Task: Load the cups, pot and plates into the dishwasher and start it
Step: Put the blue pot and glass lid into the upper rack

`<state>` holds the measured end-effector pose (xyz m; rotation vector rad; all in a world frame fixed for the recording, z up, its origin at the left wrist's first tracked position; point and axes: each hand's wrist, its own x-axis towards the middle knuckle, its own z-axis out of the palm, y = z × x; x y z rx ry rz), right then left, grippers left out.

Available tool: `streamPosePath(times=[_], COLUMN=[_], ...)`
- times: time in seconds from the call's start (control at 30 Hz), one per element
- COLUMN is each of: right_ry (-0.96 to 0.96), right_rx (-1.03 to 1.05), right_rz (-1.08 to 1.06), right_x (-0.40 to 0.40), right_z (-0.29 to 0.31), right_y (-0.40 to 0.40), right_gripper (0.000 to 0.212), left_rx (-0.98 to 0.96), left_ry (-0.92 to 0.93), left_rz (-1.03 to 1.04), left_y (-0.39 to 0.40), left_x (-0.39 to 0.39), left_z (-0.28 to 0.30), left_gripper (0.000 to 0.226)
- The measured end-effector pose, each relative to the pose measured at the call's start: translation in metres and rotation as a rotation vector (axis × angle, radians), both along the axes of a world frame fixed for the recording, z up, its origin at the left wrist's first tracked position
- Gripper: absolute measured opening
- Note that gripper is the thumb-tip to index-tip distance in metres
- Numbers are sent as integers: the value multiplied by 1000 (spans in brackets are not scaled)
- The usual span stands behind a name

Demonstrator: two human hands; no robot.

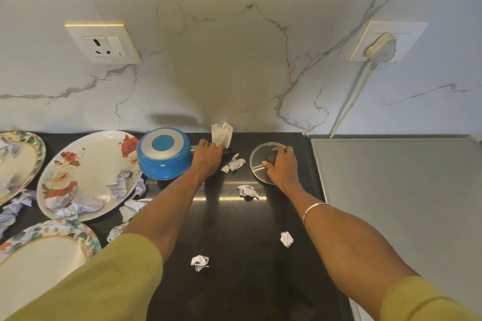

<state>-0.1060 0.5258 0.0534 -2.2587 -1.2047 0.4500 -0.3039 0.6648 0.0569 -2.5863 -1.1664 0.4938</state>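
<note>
A blue pot (pixel 163 156) lies upside down on the black counter (pixel 234 242) near the wall. My left hand (pixel 207 156) grips its black handle, which sticks out to the right. A round glass lid (pixel 257 164) rests flat further right; my right hand (pixel 280 165) holds its dark knob. A large oval plate with red roses (pixel 88 172) carries crumpled paper. Parts of two more floral plates show: one plate (pixel 18 161) at the left edge and one plate (pixel 49 247) at the lower left.
Crumpled paper balls lie scattered on the counter: one paper ball (pixel 247 190), another paper ball (pixel 199 263) and a third paper ball (pixel 286 238). A white tissue (pixel 221 134) stands by the marble wall. A steel surface (pixel 396 190) adjoins on the right. A plugged cable (pixel 349 101) hangs from a wall socket.
</note>
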Motion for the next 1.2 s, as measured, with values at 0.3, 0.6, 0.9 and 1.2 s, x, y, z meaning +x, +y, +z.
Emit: streamPosePath(times=[0.3,0.6,0.9,1.2], right_ry=[-60,-82,-103,-121], right_rx=[19,51,25,49], right_rz=[17,86,172,104], right_x=[-8,-21,-40,-69], right_z=[23,49,52,65], right_y=[-22,-47,-94,-153], right_gripper=[52,58,57,53], left_rx=[18,50,42,9], left_ry=[-98,-131,-204,-210], left_rz=[64,122,161,89], left_y=[-26,-84,-142,-201], left_x=[1,-15,-32,-48], left_z=[32,56,59,57], left_gripper=[29,34,21,32])
